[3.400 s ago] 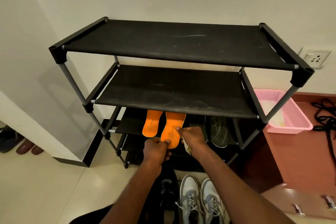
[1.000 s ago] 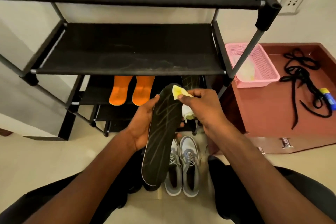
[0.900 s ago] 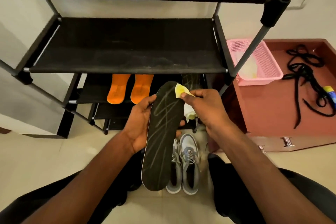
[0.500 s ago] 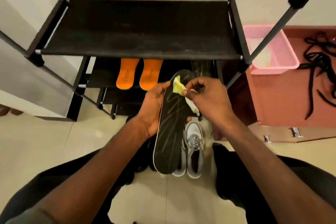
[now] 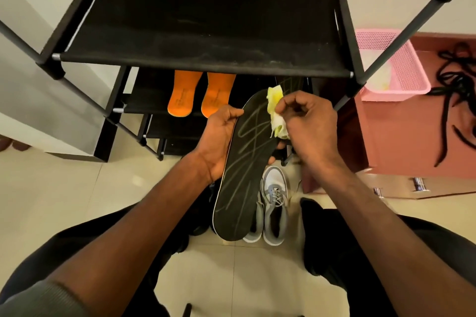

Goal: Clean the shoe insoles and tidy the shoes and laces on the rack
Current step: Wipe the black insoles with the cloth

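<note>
Hands are both busy around the middle of the view. Left hand (image 5: 221, 136) grips the black insole (image 5: 244, 165) from its 9 o'clock edge, thumb on the top face and fingertips peeking out on the far side. That insole has pale scribbly lines on it and runs from about 12 o'clock at the toe down to 6 at the heel, tilted a bit. Right hand (image 5: 309, 123) is curled around a yellow-and-white cloth (image 5: 277, 110), pinching it against the insole's upper part at roughly 1 o'clock.

Up at 11 o'clock from the hands, two orange insoles (image 5: 201, 95) lie side by side on a lower shelf of the black shoe rack (image 5: 201, 23). A second dark insole (image 5: 292, 83) pokes out just under the shelf edge at 12. Straight below the held insole, at 6, a pair of grey and white sneakers (image 5: 273, 203) sits on the tile floor (image 5: 64, 201), partly hidden by it.

Off at 3 o'clock there's a pink basket (image 5: 401, 69) on a reddish surface (image 5: 401, 136), and black laces (image 5: 458, 95) in a loose tangle just beyond it.
</note>
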Available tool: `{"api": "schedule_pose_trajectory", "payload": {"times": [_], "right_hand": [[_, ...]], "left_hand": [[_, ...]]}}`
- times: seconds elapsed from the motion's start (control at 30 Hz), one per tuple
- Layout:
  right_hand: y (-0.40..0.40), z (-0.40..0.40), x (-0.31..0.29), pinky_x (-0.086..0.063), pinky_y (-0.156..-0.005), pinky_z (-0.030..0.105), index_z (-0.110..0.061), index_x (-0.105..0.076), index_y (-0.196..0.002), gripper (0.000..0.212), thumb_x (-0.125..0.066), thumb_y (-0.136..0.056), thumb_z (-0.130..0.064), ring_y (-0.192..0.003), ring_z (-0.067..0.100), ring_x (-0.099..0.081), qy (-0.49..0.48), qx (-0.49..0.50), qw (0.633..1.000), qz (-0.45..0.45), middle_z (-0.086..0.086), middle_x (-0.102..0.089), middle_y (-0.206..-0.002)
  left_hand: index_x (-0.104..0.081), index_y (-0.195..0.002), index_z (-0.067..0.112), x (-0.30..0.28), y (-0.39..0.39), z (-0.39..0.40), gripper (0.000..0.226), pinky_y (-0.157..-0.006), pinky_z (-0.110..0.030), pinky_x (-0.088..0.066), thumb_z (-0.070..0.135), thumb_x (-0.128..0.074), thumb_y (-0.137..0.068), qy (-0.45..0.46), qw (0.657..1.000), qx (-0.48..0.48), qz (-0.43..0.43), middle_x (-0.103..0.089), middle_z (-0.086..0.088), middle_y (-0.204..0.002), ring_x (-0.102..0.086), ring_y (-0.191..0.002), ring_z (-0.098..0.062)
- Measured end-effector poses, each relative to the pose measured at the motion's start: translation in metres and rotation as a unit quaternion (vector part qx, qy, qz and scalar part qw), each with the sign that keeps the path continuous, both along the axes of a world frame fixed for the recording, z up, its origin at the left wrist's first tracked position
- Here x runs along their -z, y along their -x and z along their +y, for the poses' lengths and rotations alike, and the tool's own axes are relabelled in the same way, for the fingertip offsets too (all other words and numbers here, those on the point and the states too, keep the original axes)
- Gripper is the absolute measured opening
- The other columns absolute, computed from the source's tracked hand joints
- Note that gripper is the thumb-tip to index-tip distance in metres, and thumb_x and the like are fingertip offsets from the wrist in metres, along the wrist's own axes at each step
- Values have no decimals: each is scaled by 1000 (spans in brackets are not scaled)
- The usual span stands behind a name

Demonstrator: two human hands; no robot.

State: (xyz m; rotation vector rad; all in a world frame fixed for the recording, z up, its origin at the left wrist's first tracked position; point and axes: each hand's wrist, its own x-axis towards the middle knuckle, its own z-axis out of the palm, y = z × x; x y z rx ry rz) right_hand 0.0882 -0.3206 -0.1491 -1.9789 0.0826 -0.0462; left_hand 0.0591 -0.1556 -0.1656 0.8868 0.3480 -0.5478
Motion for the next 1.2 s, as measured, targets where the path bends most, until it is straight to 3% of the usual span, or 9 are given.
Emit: {"api": "schedule_pose_trajectory", "payload": {"times": [0.13, 0.23, 0.37, 0.5, 0.63, 0.7, 0.87, 1.03, 1.2], "right_hand": [[-1, -2, -2, -51, -50, 11, -24, -79, -92, 15, -68, -98, -16, -66, -2, -71, 21, 8, 999, 25, -11, -76, -90], [1, 1, -2, -62, -54, 30, -24, -75, -84, 15, -83, -87, -37, -68, 11, -74, 18, -12, 999, 46, -4, -74, -81], [-2, 1, 0, -64, -76, 41, -29, -71, -96, 20, -81, -84, -17, -81, 6, -73, 71, -39, 996, 35, -7, -75, -85], [-4, 0, -5, -64, -65, 37, -13, -68, -118, 34, -67, -89, 6, -79, 20, -78, -90, -54, 989, 107, 10, -78, -90], [-2, 3, -7, -59, -65, 27, -9, -69, -115, 36, -65, -86, 13, -80, 21, -75, -141, -51, 980, 127, 22, -76, -97], [-1, 2, -7, -61, -67, 29, -8, -69, -112, 38, -63, -84, 16, -82, 24, -73, -158, -51, 979, 116, 25, -75, -100], [-3, 4, -7, -58, -72, 26, -1, -71, -107, 22, -65, -88, 11, -81, 16, -70, -163, -59, 980, 93, 23, -74, -100], [-1, 8, 1, -61, -74, 27, 0, -66, -112, 23, -75, -92, -6, -76, 12, -71, -133, -84, 984, 82, 2, -71, -77], [-4, 6, 5, -59, -70, 25, -2, -67, -118, 32, -78, -88, -1, -83, 16, -77, -137, -58, 984, 101, 11, -76, -90]], "left_hand": [[-79, -93, 9, 4, 1, -1, 59, -87, -55, -54, 41, -30, -101, -13, 1000, 8, -5, -70, -18, -94, -69, -86, -35], [-74, -103, 8, 7, 0, -1, 53, -90, -59, -52, 42, -32, -101, -25, 1000, -1, 0, -69, -18, -99, -68, -88, -36], [-70, -106, 9, 9, -2, 2, 51, -90, -60, -52, 42, -32, -102, -46, 999, -12, -5, -67, -16, -96, -65, -88, -34], [-62, -131, 13, 8, -2, 2, 50, -92, -62, -52, 44, -34, -102, -70, 997, -4, -17, -68, -17, -113, -65, -102, -39], [-33, -155, 43, 6, -5, 1, 48, -79, -64, -58, 26, -34, -110, -74, 994, -38, -71, -55, -9, -145, -69, -107, -42], [-36, -154, 39, 5, -6, 2, 46, -76, -62, -59, 22, -33, -111, -85, 990, -44, -102, -52, -12, -146, -66, -109, -44], [-47, -143, 17, -3, -1, 1, 48, -81, -64, -58, 50, -44, -108, -140, 986, -7, -89, -60, -24, -136, -68, -112, -46], [-54, -118, 16, -4, -3, 1, 21, -86, -82, -45, 30, -61, -104, -151, 985, -2, -85, -61, -27, -129, -68, -104, -43], [-52, -112, 16, -6, -1, 2, 15, -85, -78, -49, 31, -52, -108, -168, 982, 2, -87, -65, -23, -121, -70, -98, -39]]}}
